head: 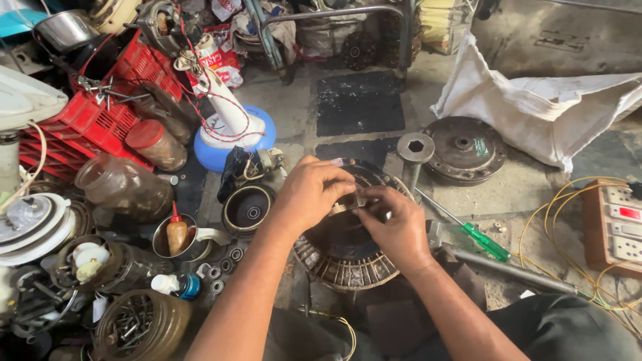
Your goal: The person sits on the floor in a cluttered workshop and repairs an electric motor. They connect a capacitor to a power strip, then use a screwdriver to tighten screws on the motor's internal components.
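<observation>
A round slotted motor stator core lies on the floor in front of me. Both hands work over its middle. My left hand pinches a small metal part from the left and above. From the right, my right hand grips the same part with its fingertips. What lies under the hands at the core's centre is hidden.
A green-handled screwdriver, a socket wrench and a round motor cover lie to the right, beside a white sack and a switchboard with yellow wires. Jars, bearings, a red crate and motor parts crowd the left.
</observation>
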